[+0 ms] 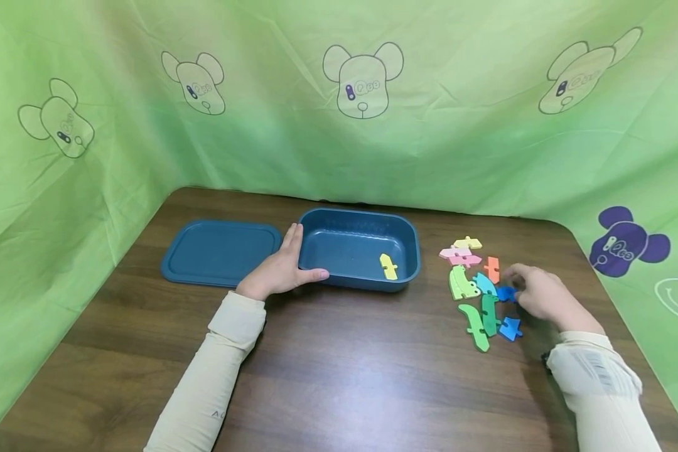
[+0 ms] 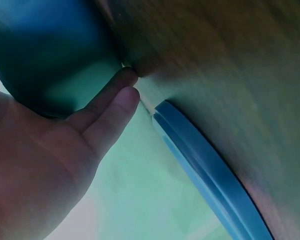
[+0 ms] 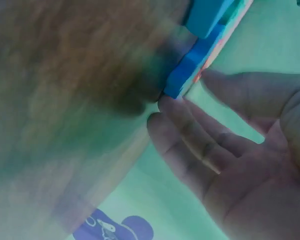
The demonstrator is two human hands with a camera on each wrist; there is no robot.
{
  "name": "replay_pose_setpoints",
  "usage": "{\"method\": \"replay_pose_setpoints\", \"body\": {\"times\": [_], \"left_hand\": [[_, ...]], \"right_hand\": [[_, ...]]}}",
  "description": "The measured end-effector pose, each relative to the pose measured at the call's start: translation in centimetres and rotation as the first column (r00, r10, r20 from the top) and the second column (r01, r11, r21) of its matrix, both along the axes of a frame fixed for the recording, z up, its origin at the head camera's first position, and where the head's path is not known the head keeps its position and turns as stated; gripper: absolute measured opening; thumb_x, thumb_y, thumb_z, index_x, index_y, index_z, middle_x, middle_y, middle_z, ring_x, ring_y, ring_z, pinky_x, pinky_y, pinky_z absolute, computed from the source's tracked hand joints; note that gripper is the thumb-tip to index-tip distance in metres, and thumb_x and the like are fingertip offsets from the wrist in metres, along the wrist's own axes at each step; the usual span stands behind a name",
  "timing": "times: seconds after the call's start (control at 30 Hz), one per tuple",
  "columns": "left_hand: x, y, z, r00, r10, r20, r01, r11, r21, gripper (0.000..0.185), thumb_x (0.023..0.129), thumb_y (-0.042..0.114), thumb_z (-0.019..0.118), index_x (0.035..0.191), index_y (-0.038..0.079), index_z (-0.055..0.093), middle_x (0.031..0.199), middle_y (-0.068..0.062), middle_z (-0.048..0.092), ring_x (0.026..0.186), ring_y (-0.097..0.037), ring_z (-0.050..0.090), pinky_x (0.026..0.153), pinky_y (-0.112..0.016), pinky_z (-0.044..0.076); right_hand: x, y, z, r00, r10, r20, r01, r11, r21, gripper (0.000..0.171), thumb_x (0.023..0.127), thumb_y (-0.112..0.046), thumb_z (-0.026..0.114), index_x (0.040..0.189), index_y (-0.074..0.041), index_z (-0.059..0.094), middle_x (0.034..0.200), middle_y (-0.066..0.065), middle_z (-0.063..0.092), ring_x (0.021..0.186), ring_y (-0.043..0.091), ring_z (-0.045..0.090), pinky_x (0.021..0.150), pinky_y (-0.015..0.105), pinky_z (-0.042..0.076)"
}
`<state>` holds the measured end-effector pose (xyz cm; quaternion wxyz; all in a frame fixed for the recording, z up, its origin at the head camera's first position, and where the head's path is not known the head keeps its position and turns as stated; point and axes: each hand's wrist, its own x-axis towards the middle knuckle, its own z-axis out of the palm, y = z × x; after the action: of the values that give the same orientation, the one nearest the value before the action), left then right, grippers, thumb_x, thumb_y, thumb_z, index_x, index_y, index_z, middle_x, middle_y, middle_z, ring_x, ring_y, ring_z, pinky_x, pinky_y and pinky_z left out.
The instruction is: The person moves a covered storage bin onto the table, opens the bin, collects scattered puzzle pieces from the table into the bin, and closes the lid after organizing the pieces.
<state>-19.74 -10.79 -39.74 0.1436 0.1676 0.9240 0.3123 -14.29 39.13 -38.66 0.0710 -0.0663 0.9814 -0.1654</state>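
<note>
My left hand (image 1: pixel 282 267) rests against the left end of a dark blue plastic box (image 1: pixel 416 251), fingers straight along its side and thumb at the front rim. Inside the box lies one yellow puzzle piece (image 1: pixel 388 267). At the right, my right hand (image 1: pixel 542 295) reaches down beside a blue puzzle piece (image 1: pixel 506 294), thumb and fingers apart. In the right wrist view, its fingertips are right at the end of the blue piece (image 3: pixel 182 75). Close by lie an orange piece (image 1: pixel 492 269), a light blue piece (image 1: pixel 485 284) and a dark green piece (image 1: pixel 489 315).
A flat blue lid (image 1: pixel 220 251) lies left of the box. More puzzle pieces lie near the right hand: a light green crocodile head (image 1: pixel 461 284), a green tail-shaped piece (image 1: pixel 476 328), another blue piece (image 1: pixel 510 329), pink ones (image 1: pixel 464 260) and a yellow one (image 1: pixel 468 243). Green curtain (image 1: pixel 294 150) surrounds the wooden table (image 1: pixel 373 364).
</note>
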Motion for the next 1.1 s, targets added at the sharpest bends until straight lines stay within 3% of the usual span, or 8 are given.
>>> {"method": "replay_pose_setpoints", "body": {"times": [0.1,0.17,0.37,0.6,0.83,1.1], "left_hand": [[0.0,0.1,0.0,1.0,-0.001,-0.006,0.002,1.0,0.005,0.123,0.085,0.07,0.066,0.162,0.015,-0.013,0.168,-0.005,-0.015,0.115,-0.038,0.062,0.085,-0.044,0.053],[-0.1,0.2,0.0,1.0,-0.001,-0.011,0.001,1.0,0.005,0.123,0.086,0.069,0.067,0.162,0.014,-0.012,0.168,-0.005,-0.015,0.117,-0.039,0.061,0.088,-0.045,0.052],[0.0,0.1,0.2,1.0,0.0,-0.011,0.0,1.0,0.004,0.123,0.086,0.069,0.067,0.162,0.014,-0.012,0.168,-0.005,-0.015,0.118,-0.039,0.06,0.088,-0.045,0.052],[0.1,-0.2,0.3,1.0,0.002,-0.007,-0.002,1.0,0.013,0.122,0.086,0.068,0.067,0.162,0.014,-0.012,0.168,-0.005,-0.015,0.117,-0.039,0.061,0.085,-0.044,0.053],[0.2,-0.2,0.2,1.0,0.0,-0.003,0.0,1.0,0.012,0.122,0.086,0.07,0.066,0.162,0.015,-0.013,0.168,-0.005,-0.015,0.109,-0.036,0.065,0.08,-0.041,0.053],[0.0,0.0,0.0,1.0,-0.001,-0.008,0.001,1.0,0.0,0.124,0.084,0.072,0.065,0.162,0.015,-0.013,0.168,-0.005,-0.014,0.115,-0.039,0.062,0.086,-0.045,0.052]], "right_hand": [[0.4,0.5,-0.1,1.0,-0.011,-0.02,0.011,1.0,-0.01,0.048,0.081,0.013,0.057,0.128,0.01,0.054,0.117,0.037,0.058,0.112,0.057,0.051,0.091,0.071,0.037],[0.8,1.0,-0.1,0.999,-0.021,-0.033,0.021,1.0,0.009,0.044,0.083,0.01,0.06,0.127,0.012,0.054,0.115,0.038,0.058,0.111,0.058,0.051,0.091,0.071,0.037],[1.7,2.2,-0.1,0.998,-0.043,-0.05,0.047,0.995,0.089,0.013,0.086,-0.005,0.071,0.089,0.006,0.063,0.081,0.019,0.063,0.078,0.042,0.059,0.072,0.06,0.044],[1.7,1.4,-0.4,0.999,-0.036,-0.041,0.041,0.992,0.117,0.024,0.089,-0.01,0.071,0.071,-0.009,0.055,0.068,0.004,0.05,0.066,0.024,0.046,0.061,0.041,0.037],[1.6,1.1,-0.3,0.999,-0.023,-0.047,0.029,0.991,0.133,0.026,0.09,-0.008,0.069,0.071,-0.013,0.053,0.068,0.002,0.048,0.068,0.024,0.046,0.061,0.041,0.036],[1.8,1.4,-0.1,0.997,-0.045,-0.067,0.053,0.992,0.118,0.008,0.09,-0.008,0.068,0.083,-0.004,0.065,0.075,0.009,0.062,0.071,0.031,0.056,0.065,0.054,0.045]]}}
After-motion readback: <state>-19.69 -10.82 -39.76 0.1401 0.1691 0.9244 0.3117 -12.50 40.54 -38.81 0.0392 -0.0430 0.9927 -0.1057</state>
